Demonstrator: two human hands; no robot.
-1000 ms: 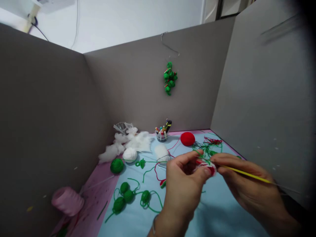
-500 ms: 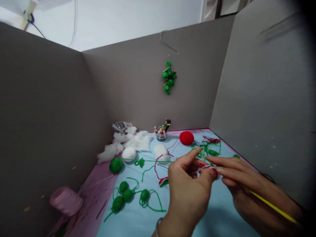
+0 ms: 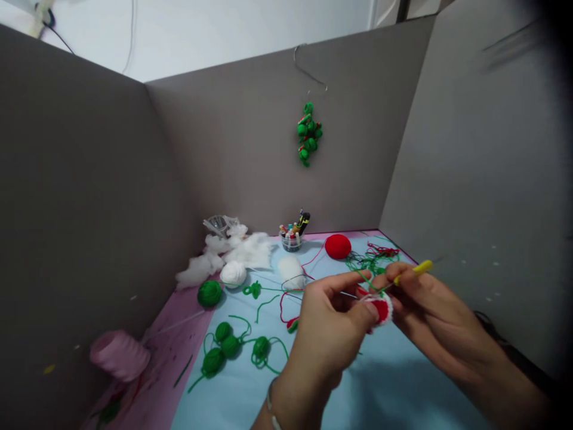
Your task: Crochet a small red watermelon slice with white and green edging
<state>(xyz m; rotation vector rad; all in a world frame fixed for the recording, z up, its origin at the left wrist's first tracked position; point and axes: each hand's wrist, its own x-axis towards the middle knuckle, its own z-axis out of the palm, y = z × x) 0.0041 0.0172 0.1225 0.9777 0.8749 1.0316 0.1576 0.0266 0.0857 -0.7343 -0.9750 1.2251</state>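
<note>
My left hand (image 3: 333, 331) pinches a small crocheted piece (image 3: 381, 310), red in the middle with a white edge. Green yarn (image 3: 366, 279) runs over the raised left index finger down to the piece's upper edge. In my right hand (image 3: 436, 313) is a crochet hook (image 3: 416, 272) with a yellow handle, held between thumb and fingers. Its metal shaft points left and meets the piece at the green yarn; the tip is hidden there. Behind the left hand lies a red and green crocheted piece (image 3: 292, 325), partly covered.
Green yarn ball (image 3: 210, 294), white yarn ball (image 3: 233, 274) and red yarn ball (image 3: 338, 246) lie on the blue sheet. White stuffing (image 3: 248, 251) sits back left, near a pen cup (image 3: 291, 241). A pink yarn cone (image 3: 120, 356) lies left. Green crocheted balls (image 3: 230, 346) lie in front.
My right hand has turned, so the hook's yellow handle now points up and right instead of down along the forearm. The crocheted piece now shows its red face. The view has shifted slightly.
</note>
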